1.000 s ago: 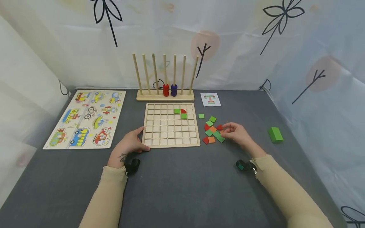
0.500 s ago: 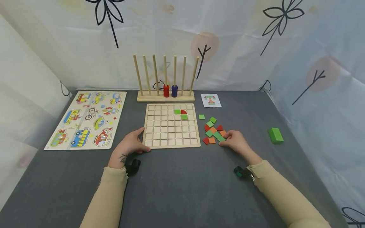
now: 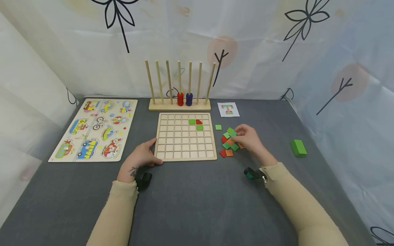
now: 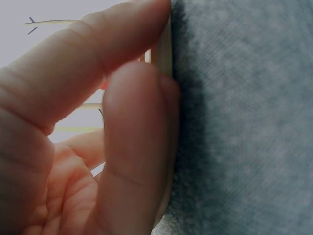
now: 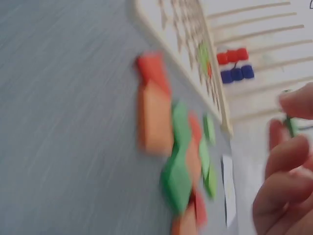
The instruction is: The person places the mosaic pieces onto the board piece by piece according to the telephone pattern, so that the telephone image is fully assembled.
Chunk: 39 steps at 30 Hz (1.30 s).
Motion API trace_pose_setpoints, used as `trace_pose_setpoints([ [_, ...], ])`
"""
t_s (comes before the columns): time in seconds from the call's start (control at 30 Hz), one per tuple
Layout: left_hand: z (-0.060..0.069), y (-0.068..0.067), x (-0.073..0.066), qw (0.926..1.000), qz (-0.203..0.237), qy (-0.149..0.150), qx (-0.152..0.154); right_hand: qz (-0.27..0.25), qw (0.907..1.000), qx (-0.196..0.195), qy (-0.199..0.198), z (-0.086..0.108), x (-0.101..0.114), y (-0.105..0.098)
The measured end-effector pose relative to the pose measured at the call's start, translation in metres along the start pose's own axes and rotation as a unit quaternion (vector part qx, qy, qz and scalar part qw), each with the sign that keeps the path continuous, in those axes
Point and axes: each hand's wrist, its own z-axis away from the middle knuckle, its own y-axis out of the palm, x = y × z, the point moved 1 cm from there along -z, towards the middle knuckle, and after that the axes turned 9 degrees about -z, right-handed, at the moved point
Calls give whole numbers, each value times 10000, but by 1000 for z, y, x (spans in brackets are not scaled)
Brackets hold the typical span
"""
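Observation:
My left hand (image 3: 140, 155) holds the front left corner of a wooden grid board (image 3: 180, 159), index finger at its left edge and thumb at the front edge. In the board's upper right lie two green square tiles (image 3: 199, 127) and a red quarter-round tile (image 3: 198, 122). Above a loose pile of tiles (image 3: 229, 153), my right hand (image 3: 250, 139) pinches a green tile (image 5: 291, 127) between thumb and fingers. Green, red and orange pieces make up the pile, right of the board. One green square tile (image 3: 218, 127) lies apart, close to the board's right edge.
A pegged wooden stand (image 3: 180, 107) with red and blue beads stands behind the board. A pattern card (image 3: 228, 109) lies at the back right. To the left is a vehicle picture puzzle (image 3: 95, 130); a green block (image 3: 298, 148) sits far right.
My right hand has gone from the pile's right side to its near right edge, then up and left with a green tile lifted from the pile. My left hand stays at the board.

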Motion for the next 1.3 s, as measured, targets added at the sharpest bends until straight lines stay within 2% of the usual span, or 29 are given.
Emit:
trace_pose_setpoints([
  [0.1,0,0,0,10000,-42,-44,12,-873,9958,136,-229,-15,13,20],
  [0.2,0,-1,0,9999,-91,-55,18,-1438,9887,220,-364,-33,22,40],
  [0.27,-1,-1,1,10000,-94,-15,12,-1607,9859,294,-371,-45,27,54],
  [0.37,-1,0,1,10000,-5,61,17,-1567,9863,398,-332,-62,33,73],
  [0.5,-1,1,2,9998,94,156,32,-1217,9905,552,-317,-80,39,95],
  [0.67,-1,1,1,9999,14,108,-1,-813,9927,791,-400,-96,46,114],
  [0.87,-1,0,1,10000,-40,5,-39,207,9956,825,-402,-106,52,129],
  [0.97,-1,0,1,10000,-12,6,-39,696,9940,785,-303,-110,52,133],
  [1.3,0,0,0,10000,-1,-33,-30,1751,9824,647,-55,-117,55,138],
])
